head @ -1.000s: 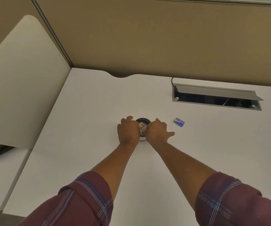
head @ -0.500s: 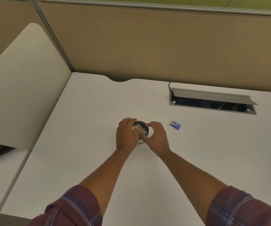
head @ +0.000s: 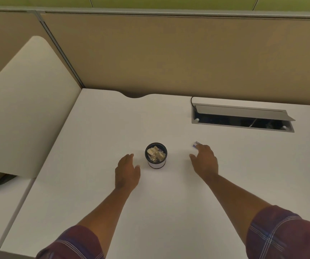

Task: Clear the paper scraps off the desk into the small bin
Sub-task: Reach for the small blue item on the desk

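head | left hand grip spread, empty | right hand grip spread, fingertips touching blue scrap

A small round bin with a dark rim is standing upright mid-desk, crumpled pale paper scraps being held inside it.

No readable text on the small blue scrap

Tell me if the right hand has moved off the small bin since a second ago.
Yes. The right hand has left the small bin and gone rightward along the desk to the blue scrap.
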